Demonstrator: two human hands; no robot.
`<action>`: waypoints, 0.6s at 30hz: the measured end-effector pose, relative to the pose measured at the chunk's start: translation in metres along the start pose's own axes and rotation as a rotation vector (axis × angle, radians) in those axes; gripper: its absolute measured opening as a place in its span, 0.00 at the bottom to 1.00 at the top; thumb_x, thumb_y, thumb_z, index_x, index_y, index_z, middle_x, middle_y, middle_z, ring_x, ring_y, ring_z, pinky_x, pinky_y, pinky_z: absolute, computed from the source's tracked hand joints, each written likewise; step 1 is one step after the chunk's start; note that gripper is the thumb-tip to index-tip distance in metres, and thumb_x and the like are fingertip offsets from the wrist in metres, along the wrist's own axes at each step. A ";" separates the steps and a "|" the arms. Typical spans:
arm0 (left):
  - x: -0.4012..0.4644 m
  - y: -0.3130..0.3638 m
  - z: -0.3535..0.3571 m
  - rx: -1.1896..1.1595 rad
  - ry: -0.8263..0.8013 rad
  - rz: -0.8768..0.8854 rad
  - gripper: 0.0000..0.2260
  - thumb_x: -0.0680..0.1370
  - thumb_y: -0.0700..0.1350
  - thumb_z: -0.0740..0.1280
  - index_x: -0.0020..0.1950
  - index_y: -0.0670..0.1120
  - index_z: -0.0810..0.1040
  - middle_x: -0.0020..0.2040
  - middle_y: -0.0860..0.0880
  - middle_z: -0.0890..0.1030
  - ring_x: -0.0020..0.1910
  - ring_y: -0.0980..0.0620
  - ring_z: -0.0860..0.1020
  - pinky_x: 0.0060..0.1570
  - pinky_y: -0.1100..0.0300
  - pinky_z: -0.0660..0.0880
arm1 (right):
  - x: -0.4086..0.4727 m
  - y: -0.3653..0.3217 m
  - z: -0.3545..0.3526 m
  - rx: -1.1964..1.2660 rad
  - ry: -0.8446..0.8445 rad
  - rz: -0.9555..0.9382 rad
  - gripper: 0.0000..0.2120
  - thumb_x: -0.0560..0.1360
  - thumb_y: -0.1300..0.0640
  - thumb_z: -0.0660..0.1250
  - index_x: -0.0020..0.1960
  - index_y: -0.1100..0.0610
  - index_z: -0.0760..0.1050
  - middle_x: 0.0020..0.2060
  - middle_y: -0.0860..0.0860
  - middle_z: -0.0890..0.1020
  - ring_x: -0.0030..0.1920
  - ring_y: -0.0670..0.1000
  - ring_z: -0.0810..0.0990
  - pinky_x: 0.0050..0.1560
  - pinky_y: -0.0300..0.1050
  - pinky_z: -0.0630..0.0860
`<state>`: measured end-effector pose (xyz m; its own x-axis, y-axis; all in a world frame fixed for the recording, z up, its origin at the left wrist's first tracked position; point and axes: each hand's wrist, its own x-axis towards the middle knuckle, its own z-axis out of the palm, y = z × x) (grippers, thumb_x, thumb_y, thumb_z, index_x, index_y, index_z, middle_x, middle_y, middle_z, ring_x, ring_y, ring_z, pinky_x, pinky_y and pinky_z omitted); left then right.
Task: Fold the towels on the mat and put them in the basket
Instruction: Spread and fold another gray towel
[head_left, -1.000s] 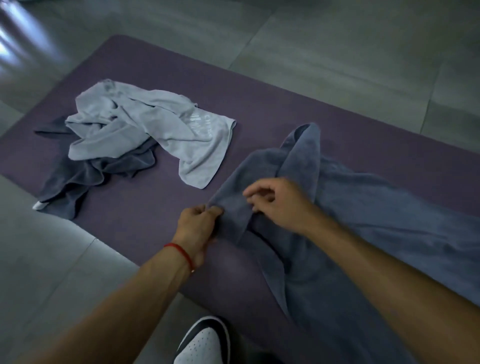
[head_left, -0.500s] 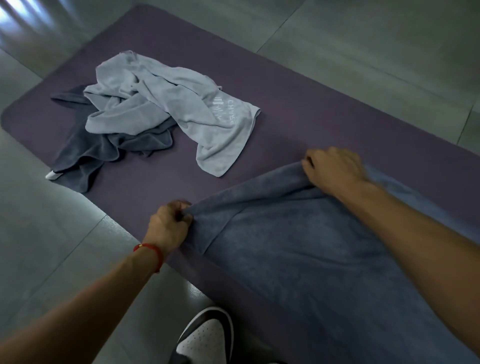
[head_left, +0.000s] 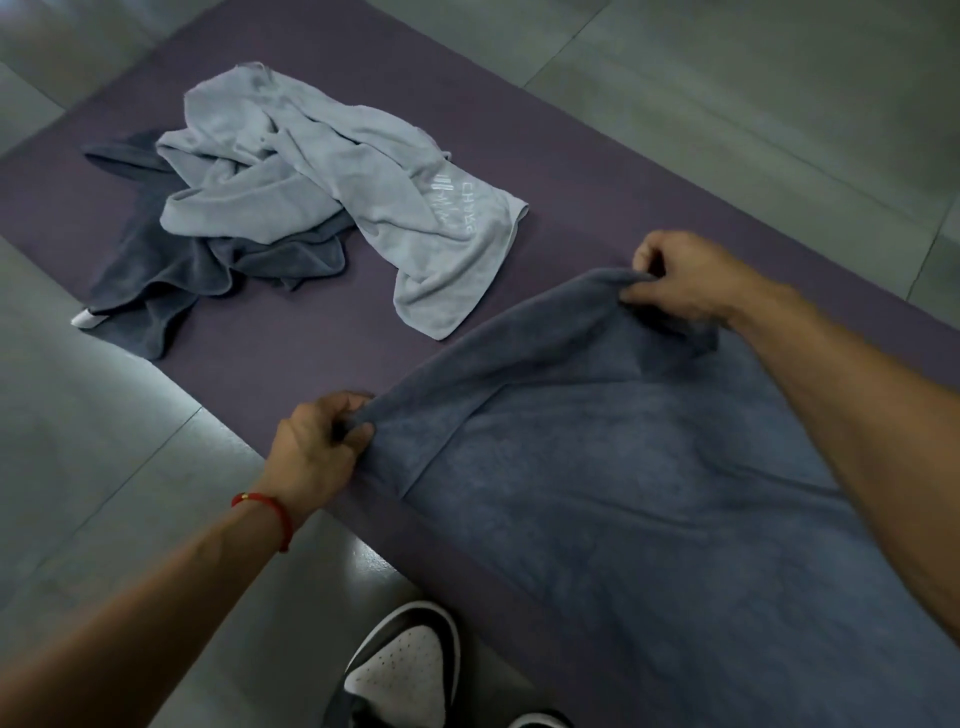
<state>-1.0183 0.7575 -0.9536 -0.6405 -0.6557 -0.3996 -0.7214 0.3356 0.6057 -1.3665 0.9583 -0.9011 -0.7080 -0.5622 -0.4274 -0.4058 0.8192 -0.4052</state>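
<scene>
A second ago the blue towel (head_left: 623, 467) was bunched between the hands; now the left hand (head_left: 317, 447) and right hand (head_left: 685, 278) each pinch a corner and have pulled its edge straight, so the first fold can probably begin. It lies spread on the mat (head_left: 597, 171), thick and soft, near the light towel (head_left: 337, 176) and dark towel (head_left: 171, 280); no basket is visible.
</scene>
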 end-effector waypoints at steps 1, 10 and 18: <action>0.000 -0.002 -0.002 -0.024 0.007 0.003 0.08 0.77 0.40 0.68 0.51 0.53 0.81 0.44 0.52 0.83 0.46 0.51 0.80 0.48 0.57 0.76 | 0.004 -0.006 -0.005 0.128 -0.017 -0.023 0.08 0.72 0.53 0.76 0.45 0.50 0.77 0.41 0.49 0.82 0.46 0.52 0.81 0.44 0.44 0.75; 0.014 -0.025 -0.014 -0.232 0.077 -0.066 0.07 0.76 0.43 0.68 0.50 0.54 0.83 0.43 0.53 0.85 0.47 0.50 0.83 0.53 0.47 0.80 | 0.079 -0.059 -0.018 -0.019 0.256 -0.240 0.16 0.72 0.66 0.68 0.53 0.49 0.83 0.46 0.48 0.82 0.47 0.49 0.79 0.50 0.41 0.73; 0.052 -0.047 -0.042 -0.144 0.243 -0.154 0.06 0.77 0.39 0.68 0.48 0.48 0.83 0.41 0.50 0.84 0.45 0.48 0.82 0.53 0.50 0.79 | 0.131 -0.124 0.037 0.177 0.333 -0.198 0.19 0.72 0.67 0.62 0.59 0.50 0.74 0.54 0.49 0.78 0.49 0.51 0.76 0.54 0.51 0.78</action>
<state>-1.0067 0.6795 -0.9744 -0.4330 -0.8393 -0.3289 -0.7490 0.1319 0.6493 -1.3877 0.7786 -0.9371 -0.7861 -0.6157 -0.0551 -0.4678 0.6508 -0.5980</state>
